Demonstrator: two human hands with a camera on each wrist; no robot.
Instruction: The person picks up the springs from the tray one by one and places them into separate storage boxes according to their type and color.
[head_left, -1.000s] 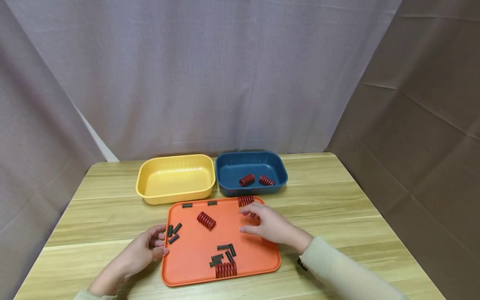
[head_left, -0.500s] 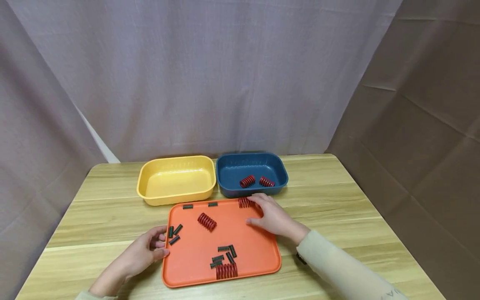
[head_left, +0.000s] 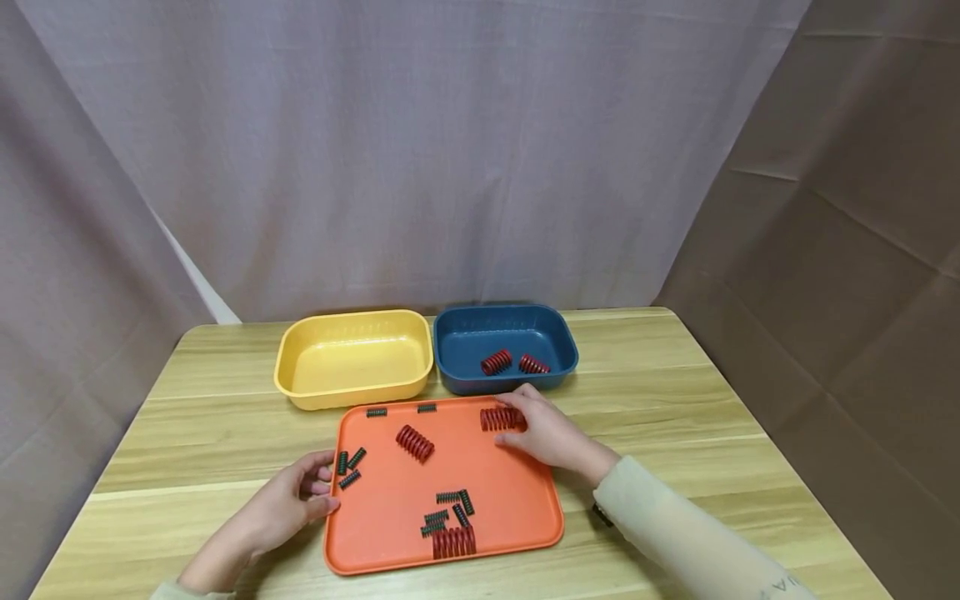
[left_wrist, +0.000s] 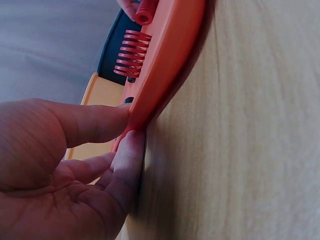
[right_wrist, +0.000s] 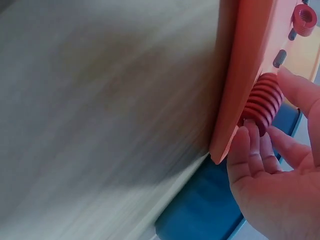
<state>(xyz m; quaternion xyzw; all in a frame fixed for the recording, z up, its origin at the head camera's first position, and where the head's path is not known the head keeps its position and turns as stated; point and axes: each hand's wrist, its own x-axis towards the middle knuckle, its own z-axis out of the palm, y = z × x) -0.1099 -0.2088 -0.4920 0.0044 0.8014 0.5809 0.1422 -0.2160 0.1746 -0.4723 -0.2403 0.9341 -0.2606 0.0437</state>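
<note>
One left hand (head_left: 277, 504), half closed, pinches orange tray (head_left: 382, 525) at left edge; right hand (head_left: 552, 437), fingers curled, holds red spring (head_left: 497, 419) near tray's far right corner.

The left hand (left_wrist: 45, 150) pinches the rim of a flat orange plastic tray (left_wrist: 170, 55) on the pale wood-grained table (left_wrist: 240, 125). Inside that edge lies a thick red coil spring (left_wrist: 132, 54); farther along, a second red coil spring (left_wrist: 145, 13) sits beside the right hand's fingers (left_wrist: 129, 9). Blue and yellow plastic bins (left_wrist: 102, 92) show beyond.

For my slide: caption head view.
Left grip on orange tray, right grip on a red spring; yellow bin, blue bin behind.
</note>
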